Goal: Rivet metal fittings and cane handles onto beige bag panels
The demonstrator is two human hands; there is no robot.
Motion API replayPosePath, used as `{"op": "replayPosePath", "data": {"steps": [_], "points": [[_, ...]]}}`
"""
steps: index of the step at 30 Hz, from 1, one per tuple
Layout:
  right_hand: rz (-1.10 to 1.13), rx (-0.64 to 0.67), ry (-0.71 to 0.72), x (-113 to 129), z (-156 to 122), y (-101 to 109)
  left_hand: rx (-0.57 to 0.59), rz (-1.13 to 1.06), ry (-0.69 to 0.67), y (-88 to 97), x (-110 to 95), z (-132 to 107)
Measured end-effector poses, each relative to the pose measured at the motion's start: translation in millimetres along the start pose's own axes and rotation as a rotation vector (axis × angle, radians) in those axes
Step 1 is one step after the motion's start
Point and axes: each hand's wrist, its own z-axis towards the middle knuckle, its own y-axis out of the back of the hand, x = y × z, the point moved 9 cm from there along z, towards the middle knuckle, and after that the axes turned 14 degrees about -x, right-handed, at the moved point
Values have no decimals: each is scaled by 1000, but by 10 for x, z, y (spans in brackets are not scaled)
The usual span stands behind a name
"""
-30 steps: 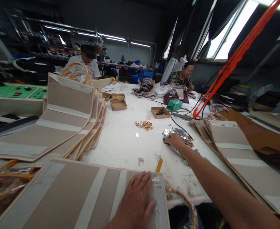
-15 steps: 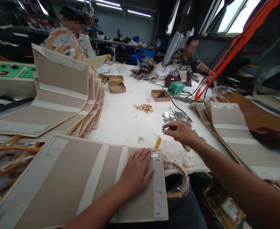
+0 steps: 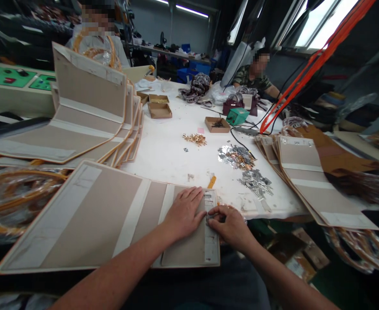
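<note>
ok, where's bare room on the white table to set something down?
Widest patch: white table between the left panel stack, gold pieces and front panel. A narrow gap separates gold pieces from silver pieces. Crowded: right side, where silver pieces spread near the right panel stack, and the back, with the green box and dark red bag.

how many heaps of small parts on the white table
3: a gold heap near the middle, a silver and copper heap to its right, a grey heap nearer the camera. Others may be hidden.
</note>
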Motion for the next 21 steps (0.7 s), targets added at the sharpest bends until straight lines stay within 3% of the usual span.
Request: {"op": "replayPosePath", "data": {"steps": [6,12,21], "points": [[26,12,-28,6,-34,1,-18,-9,-2,9,-2,2],[-107,-5,11,26,-11,-5,-10,6,-8,6,-7,14],[-315,-140,192,74,-100,34,8,15,-11,-2,-8,15]]}}
